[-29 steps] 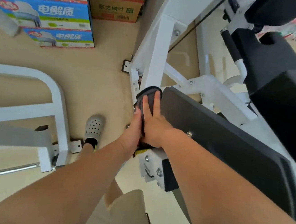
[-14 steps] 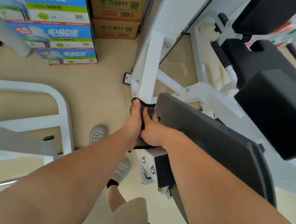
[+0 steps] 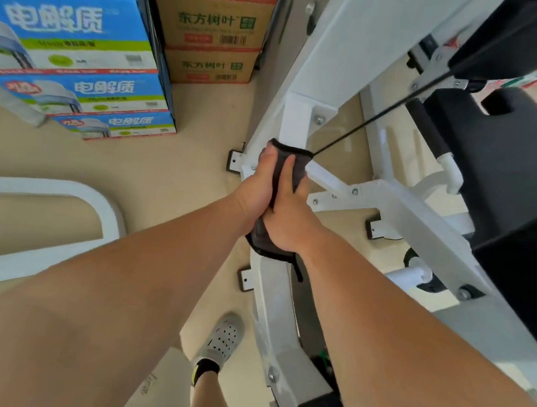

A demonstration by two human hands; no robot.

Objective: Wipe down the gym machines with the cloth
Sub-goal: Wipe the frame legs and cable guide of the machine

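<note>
bare forearms converge as left hand (image 3: 257,189) and right hand (image 3: 287,220) clasp a dark cloth (image 3: 285,169) around the machine's white frame bar (image 3: 275,305), fingers closed on the fabric; the bar's long axis runs away toward stacked drink cartons (image 3: 79,40).

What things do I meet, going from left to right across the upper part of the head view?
Blue boxes → brown cartons → white machine post → black cable → black pad.
</note>
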